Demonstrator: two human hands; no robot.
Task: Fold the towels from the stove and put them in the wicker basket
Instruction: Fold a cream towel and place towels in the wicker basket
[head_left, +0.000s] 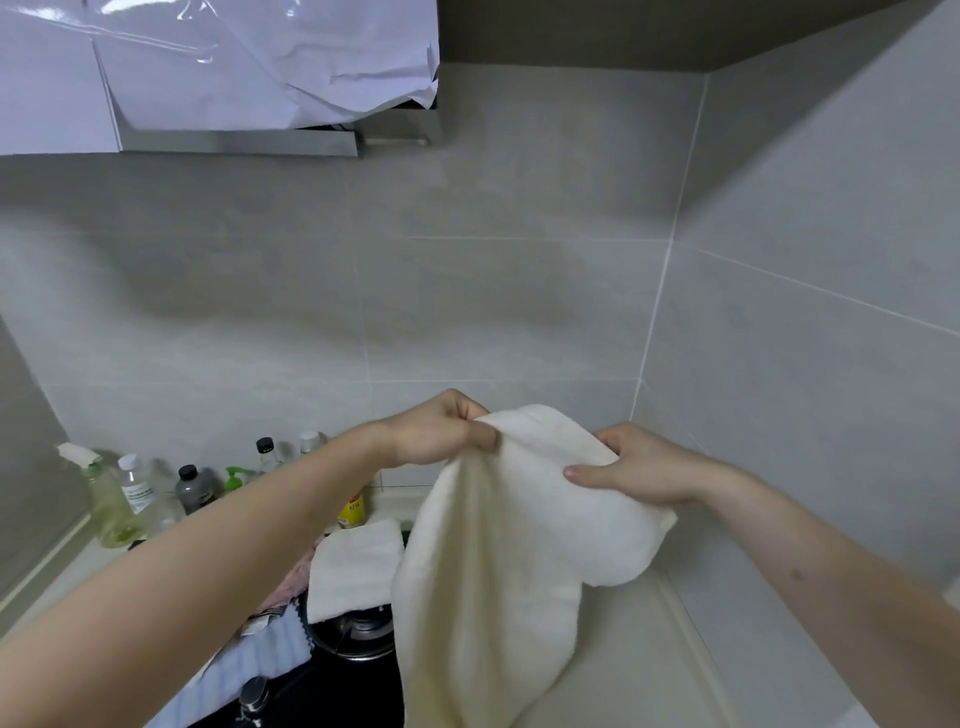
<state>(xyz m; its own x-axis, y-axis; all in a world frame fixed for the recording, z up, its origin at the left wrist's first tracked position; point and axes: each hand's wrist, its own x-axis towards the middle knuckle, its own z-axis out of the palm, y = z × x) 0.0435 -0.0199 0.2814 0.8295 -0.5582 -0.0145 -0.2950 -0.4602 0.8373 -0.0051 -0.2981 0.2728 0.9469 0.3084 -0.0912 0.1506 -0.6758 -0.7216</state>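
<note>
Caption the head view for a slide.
Both hands, left hand and right hand, hold a cream towel up above the stove.

Both arms are reaching forward and up, bare forearms converging toward mid-scene. Left hand (439, 431) is sitting slightly farther and higher than the right — fingers curled down, thumb and fingertips pinching the top edge of the cream towel (498, 561) at its left corner. Right hand (631, 470) is gripping the same edge at the right — thumb lying flat across the near face and pointing left, fingers wrapped behind and hidden. Wrists are roughly level and near each other, left forearm running diagonally from the near left, right forearm from the near right.
</note>
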